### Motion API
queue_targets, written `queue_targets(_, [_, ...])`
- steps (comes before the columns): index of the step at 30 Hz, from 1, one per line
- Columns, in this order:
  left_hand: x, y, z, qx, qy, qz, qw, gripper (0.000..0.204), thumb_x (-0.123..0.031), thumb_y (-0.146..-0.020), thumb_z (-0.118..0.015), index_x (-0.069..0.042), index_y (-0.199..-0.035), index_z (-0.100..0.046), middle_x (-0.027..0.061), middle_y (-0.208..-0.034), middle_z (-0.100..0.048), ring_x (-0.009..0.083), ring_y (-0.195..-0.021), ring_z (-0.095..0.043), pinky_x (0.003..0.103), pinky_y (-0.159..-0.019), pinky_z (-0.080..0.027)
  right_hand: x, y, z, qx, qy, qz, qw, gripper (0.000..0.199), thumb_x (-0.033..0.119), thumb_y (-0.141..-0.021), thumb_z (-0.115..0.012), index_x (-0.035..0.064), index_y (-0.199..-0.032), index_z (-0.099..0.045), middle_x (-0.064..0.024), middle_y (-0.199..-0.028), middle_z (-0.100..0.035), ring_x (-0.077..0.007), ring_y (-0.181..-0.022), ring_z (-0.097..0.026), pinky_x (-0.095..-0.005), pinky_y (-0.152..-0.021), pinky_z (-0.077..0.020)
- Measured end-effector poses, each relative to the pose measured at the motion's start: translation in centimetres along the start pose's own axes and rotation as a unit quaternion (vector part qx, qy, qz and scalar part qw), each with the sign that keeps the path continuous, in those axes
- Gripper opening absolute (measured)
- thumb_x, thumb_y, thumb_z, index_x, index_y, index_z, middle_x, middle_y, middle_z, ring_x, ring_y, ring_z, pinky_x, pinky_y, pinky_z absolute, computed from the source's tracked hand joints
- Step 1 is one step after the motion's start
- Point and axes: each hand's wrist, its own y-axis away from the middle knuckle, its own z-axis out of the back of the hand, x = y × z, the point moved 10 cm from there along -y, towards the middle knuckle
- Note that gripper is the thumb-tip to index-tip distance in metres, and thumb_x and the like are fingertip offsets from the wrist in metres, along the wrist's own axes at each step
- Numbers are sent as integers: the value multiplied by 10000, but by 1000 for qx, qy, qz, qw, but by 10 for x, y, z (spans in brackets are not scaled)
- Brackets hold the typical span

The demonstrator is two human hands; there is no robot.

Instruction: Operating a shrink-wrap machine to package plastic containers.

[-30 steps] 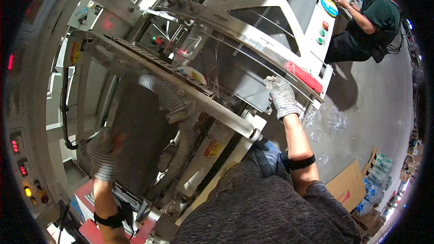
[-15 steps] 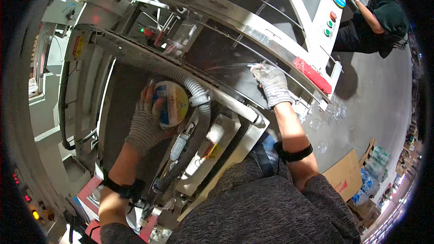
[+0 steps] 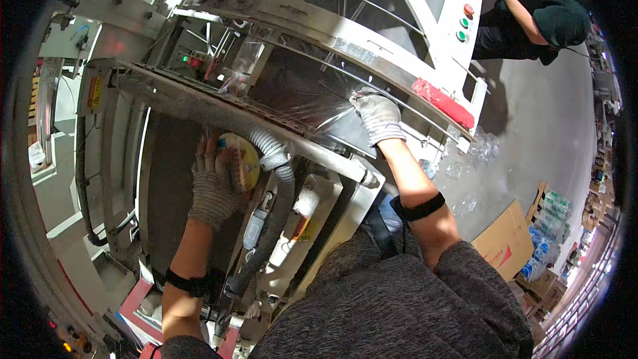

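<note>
My left hand (image 3: 216,189), in a grey-white striped knit glove, grips the side of a round tub (image 3: 246,165) with a yellow and printed lid. The tub is tilted, over a dark flat surface inside the machine frame, close to a ribbed grey hose (image 3: 262,138). In a matching glove, my right hand (image 3: 379,116) pinches the edge of clear plastic film (image 3: 332,118), which stretches leftward in thin creased folds from the fingertips. Between the two hands runs a metal bar of the machine (image 3: 325,153).
A white frame (image 3: 372,36) with a button panel (image 3: 458,20) and a red-wrapped bar (image 3: 442,103) stands beyond my right hand. Scraps of film (image 3: 485,147) lie on the floor beside a cardboard sheet (image 3: 502,242). Another person (image 3: 555,20) handles something at the upper right.
The whole view has shifted slightly. The tub in my left hand has tipped, its lid now appearing narrower. The film at my right hand shows wider, more spread folds.
</note>
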Motion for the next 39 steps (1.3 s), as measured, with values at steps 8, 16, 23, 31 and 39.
queue_targets(8, [41, 84, 27, -76, -52, -12, 996, 643, -210, -738, -608, -59, -1258, -261, 219, -1323, -288, 464, -1176, -317, 547, -945, -298, -8, -2, -5, 2, -20, -33, 999, 305, 334, -829, -448, 93, -879, -630, -138, -906, -625, -263, -809, -617, -382, -733, -483])
queue_targets(16, [112, 217, 23, 228, -148, 115, 955, 836, -302, -654, -687, -72, -1338, -264, 197, -1388, -227, 393, -1266, -244, 522, -1021, -197, -5, 26, 37, 26, -264, -51, 963, 351, 187, -834, -430, -48, -1090, -486, -195, -925, -599, -250, -901, -579, -346, -776, -473])
queue_targets(23, [78, 236, 141, -92, 52, 227, 968, 719, -211, -650, -669, -59, -1293, -385, 161, -1365, -307, 326, -1273, -264, 418, -1034, -227, -40, 87, 63, -112, -409, -110, 899, 265, 292, -757, -549, 68, -875, -629, -141, -759, -624, -256, -714, -607, -333, -650, -459])
queue_targets(31, [-71, 242, 215, -206, 138, 141, 958, 491, -162, -735, -599, -7, -1180, -466, 163, -1202, -478, 308, -1080, -483, 377, -918, -376, -36, 125, 94, -146, -174, -50, 973, 242, 282, -788, -508, 84, -766, -647, -131, -775, -626, -271, -763, -597, -349, -689, -464])
queue_targets(39, [-160, 218, 214, -229, 170, 113, 952, 428, -193, -750, -603, -11, -1128, -519, 156, -1109, -547, 302, -1001, -528, 368, -869, -404, -35, 135, 105, -152, -314, -88, 933, 219, 260, -771, -529, 78, -806, -645, -155, -780, -611, -314, -765, -579, -382, -680, -454])
